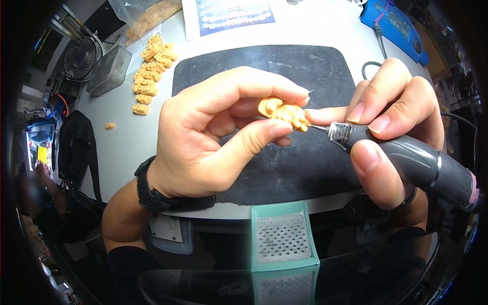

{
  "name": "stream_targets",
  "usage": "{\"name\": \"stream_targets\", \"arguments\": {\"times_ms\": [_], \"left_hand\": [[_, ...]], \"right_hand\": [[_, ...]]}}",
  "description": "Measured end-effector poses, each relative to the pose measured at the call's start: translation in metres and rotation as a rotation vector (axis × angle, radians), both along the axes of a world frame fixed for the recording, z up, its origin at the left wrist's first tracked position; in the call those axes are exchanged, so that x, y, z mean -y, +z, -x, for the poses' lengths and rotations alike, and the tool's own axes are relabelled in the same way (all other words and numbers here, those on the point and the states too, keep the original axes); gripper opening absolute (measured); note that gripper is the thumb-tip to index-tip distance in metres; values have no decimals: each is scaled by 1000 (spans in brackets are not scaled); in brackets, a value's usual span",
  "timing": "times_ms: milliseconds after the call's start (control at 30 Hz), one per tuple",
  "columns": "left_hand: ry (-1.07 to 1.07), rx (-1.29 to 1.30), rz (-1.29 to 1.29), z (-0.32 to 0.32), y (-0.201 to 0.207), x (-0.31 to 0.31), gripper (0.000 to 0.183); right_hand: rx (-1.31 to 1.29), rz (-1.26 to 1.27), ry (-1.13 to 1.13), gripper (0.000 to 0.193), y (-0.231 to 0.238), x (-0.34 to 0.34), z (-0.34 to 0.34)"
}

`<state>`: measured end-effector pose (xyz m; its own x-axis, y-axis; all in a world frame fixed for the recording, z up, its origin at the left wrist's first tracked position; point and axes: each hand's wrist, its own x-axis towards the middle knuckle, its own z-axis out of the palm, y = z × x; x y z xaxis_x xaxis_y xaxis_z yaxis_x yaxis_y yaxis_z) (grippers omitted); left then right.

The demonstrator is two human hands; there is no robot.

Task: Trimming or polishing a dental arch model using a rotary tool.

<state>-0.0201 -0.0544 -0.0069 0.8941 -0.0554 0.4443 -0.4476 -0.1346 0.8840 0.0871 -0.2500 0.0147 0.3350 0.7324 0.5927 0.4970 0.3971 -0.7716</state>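
One white table (114, 157) spreads across most of the view, its edges curved by the wide lens. On it lies a dark grey mat (300, 168) with rounded corners. Over the mat, the left hand (188, 137) comes in from the lower left; the right hand (417, 112) is opposite. A dark grey rotary handpiece (414, 157) slants from the lower right, the right hand's grip closed around its front part, thumb below, fingers above. At the table's near edge sits a pale green tray (282, 239) with a perforated plate. A blue control box (391, 28) stands far right. Tan dental-cast pieces (147, 79) form a column left of the mat. Another tan tooth model (284, 113) is above the mat, clamped in the left hand's grip between thumb and fingertips. The handpiece's thin metal bur (319, 127) meets the model's right end. Smallest, a lone tan fragment (110, 125) lies apart from the column, nearer the person.
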Motion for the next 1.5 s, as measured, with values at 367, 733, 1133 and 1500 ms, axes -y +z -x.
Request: {"name": "stream_targets", "arguments": {"times_ms": [367,733,1133,1500], "left_hand": [[-42,-19,20,0,-4,0,29],[-62,-37,126,-1,-3,3,25],[-42,35,137,-5,-9,1,23],[6,15,140,-5,-7,1,30]], "right_hand": [[-59,14,-40,19,2,-1,8],[-41,-15,12,22,-1,-1,4],[39,-42,-49,20,-6,2,-4],[-133,-19,-66,22,-2,-2,11]]}}
